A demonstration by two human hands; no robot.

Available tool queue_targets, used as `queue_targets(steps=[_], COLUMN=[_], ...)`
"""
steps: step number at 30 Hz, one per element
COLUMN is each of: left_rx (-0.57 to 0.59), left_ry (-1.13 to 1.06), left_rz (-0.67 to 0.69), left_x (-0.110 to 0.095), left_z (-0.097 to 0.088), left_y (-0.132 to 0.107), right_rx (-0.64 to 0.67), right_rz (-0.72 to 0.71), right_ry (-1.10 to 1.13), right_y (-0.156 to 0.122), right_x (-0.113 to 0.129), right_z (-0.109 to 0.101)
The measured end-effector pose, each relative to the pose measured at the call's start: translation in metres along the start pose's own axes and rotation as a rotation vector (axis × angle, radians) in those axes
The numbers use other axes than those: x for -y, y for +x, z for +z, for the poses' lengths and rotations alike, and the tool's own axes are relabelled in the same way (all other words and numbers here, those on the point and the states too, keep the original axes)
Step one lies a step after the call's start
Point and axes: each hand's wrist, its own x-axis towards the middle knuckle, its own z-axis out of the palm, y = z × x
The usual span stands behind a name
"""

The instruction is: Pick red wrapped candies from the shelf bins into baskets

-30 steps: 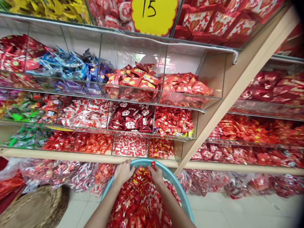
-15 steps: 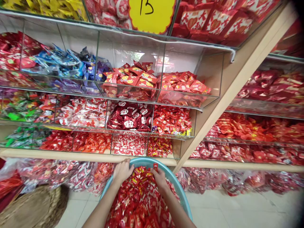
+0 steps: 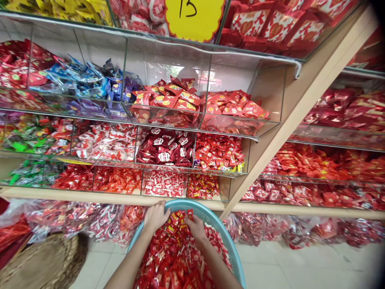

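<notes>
A light blue plastic basin full of small red wrapped candies is at the bottom centre, in front of the shelves. My left hand grips the basin's far rim with fingers curled over it. My right hand rests in the candy pile near the far rim, fingers bent round a few red candies, one red piece sticking up at its fingertips. Both forearms reach in from the bottom edge.
Clear acrylic bins on wooden shelves hold red, maroon, blue and green wrapped sweets. A yellow price tag hangs at the top. Clear bags of candy lie under the bottom shelf. A woven basket sits at the lower left on the tiled floor.
My right hand has slid slightly left and down into the candies. The left hand keeps its grip on the rim. The view has shifted a little.
</notes>
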Motion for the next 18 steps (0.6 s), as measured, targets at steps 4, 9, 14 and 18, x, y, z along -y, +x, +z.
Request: queue_targets(steps=[4,9,14,18], left_rx=[-0.002,0.003,0.005,0.014], left_ry=[0.009,0.013,0.003,0.002], left_rz=[0.009,0.006,0.015,0.007], left_x=[0.0,0.0,0.001,0.0], left_z=[-0.001,0.0,0.0,-0.001], left_y=[0.0,0.0,0.001,0.001], right_rx=[-0.028,-0.115,-0.139,-0.094], right_rz=[-0.022,-0.069,-0.006,0.041], right_ry=[-0.009,0.051,0.135,0.165], right_y=[0.005,0.01,0.008,-0.003], right_x=[-0.004,0.003,0.015,0.017], right_z=[-0.001,-0.006,-0.011,-0.009])
